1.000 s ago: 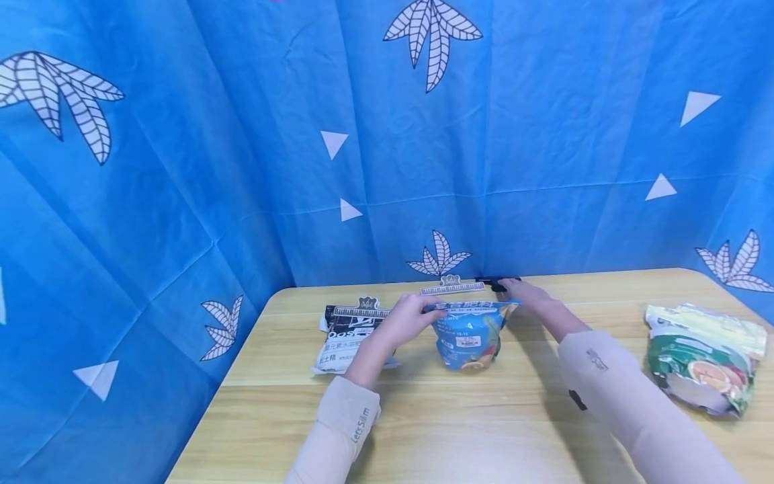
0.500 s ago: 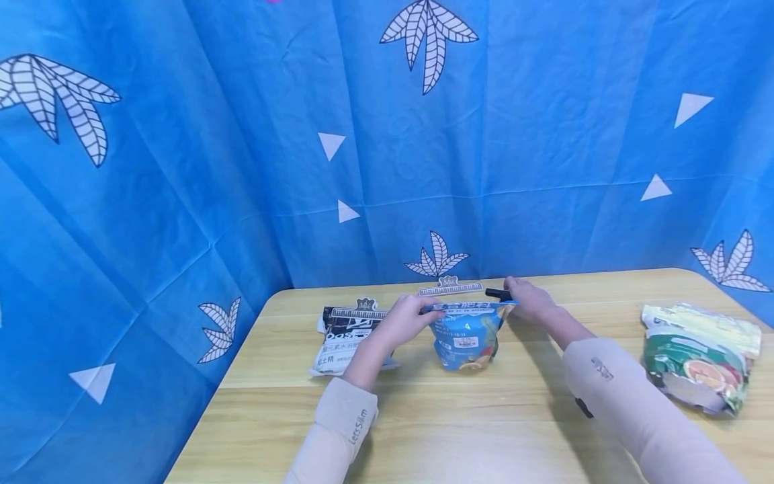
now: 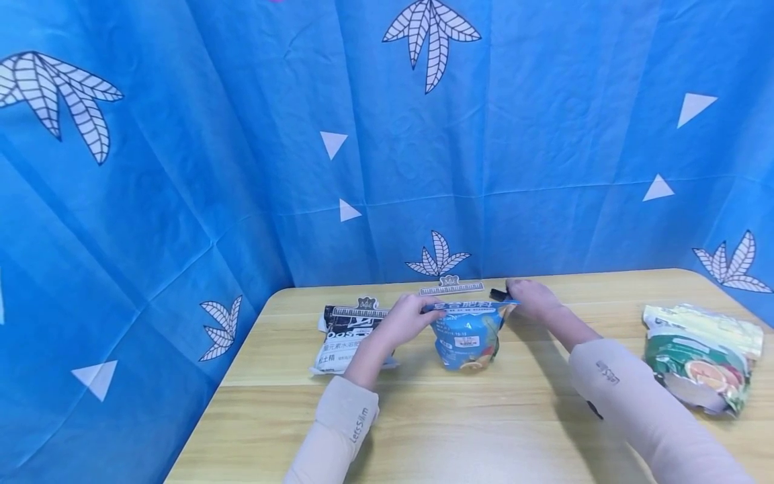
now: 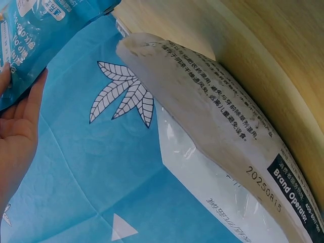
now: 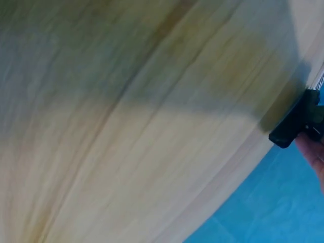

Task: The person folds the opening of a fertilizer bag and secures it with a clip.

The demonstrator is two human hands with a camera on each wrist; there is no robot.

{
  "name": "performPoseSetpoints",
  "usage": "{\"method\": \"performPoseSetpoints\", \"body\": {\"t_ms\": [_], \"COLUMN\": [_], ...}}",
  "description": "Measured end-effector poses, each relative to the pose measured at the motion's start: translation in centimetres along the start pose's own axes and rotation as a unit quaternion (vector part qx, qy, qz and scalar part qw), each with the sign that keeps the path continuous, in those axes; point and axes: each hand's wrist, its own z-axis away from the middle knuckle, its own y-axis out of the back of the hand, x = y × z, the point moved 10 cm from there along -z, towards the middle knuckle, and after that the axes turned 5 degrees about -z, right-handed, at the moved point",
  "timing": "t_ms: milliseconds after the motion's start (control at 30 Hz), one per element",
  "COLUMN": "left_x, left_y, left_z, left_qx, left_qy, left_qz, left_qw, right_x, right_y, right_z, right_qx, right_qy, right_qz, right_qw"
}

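Observation:
A blue pouch (image 3: 465,339) stands upright on the table in the head view; my left hand (image 3: 404,321) pinches its top left corner. The left wrist view shows that hand (image 4: 20,136) against the edge of the blue pouch (image 4: 38,38). My right hand (image 3: 532,299), behind and right of the pouch, grips a black object (image 3: 499,294), seen in the right wrist view as a black clip-like piece (image 5: 296,119) beside the fingers (image 5: 315,154).
Left of the pouch lies a black and white bag (image 3: 338,349) with a clip (image 3: 363,309) across its top. Another clip (image 3: 452,288) lies at the table's back edge. A green and white bag (image 3: 695,366) lies at the right, before a blue curtain (image 3: 532,134).
My right hand has taken hold of the black object and drawn it slightly away from the back edge, turning it. My left hand and the blue pouch have stayed in place.

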Motion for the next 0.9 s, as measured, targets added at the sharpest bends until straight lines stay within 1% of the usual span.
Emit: {"method": "performPoseSetpoints", "body": {"t_ms": [133,300,400,467,533,633,700,800,900], "left_x": [0.0,-0.1,-0.1,-0.1,-0.1,0.0,-0.1,-0.1,-0.2], "left_y": [-0.1,-0.1,0.0,0.0,0.0,0.0,0.0,0.1,0.2], "left_z": [0.0,-0.1,-0.1,-0.1,-0.1,-0.1,-0.1,0.0,0.0], "left_qx": [-0.002,-0.001,0.001,0.002,0.003,0.003,0.005,0.007,0.008], "left_qy": [0.000,0.005,0.007,0.006,0.005,0.003,0.002,0.000,0.001], "left_qz": [-0.001,0.000,0.001,0.000,0.002,0.003,0.003,0.006,0.009], "left_qw": [1.0000,1.0000,1.0000,1.0000,1.0000,1.0000,1.0000,1.0000,0.9999], "right_x": [0.5,1.6,2.1,2.3,2.2,2.2,2.3,2.5,2.4], "right_y": [0.2,-0.1,0.3,1.0,2.0,3.7,4.6,5.5,6.3], "right_z": [0.2,0.2,0.2,0.3,0.4,0.6,0.7,0.9,1.1], "right_qx": [0.002,-0.005,0.000,0.017,0.046,0.095,0.115,0.125,0.128], "right_qy": [-0.018,-0.052,-0.070,-0.081,-0.082,-0.085,-0.092,-0.118,-0.138], "right_qz": [-0.016,-0.064,-0.088,-0.108,-0.129,-0.160,-0.177,-0.211,-0.248], "right_qw": [0.9997,0.9966,0.9937,0.9906,0.9872,0.9788,0.9731,0.9621,0.9503]}}
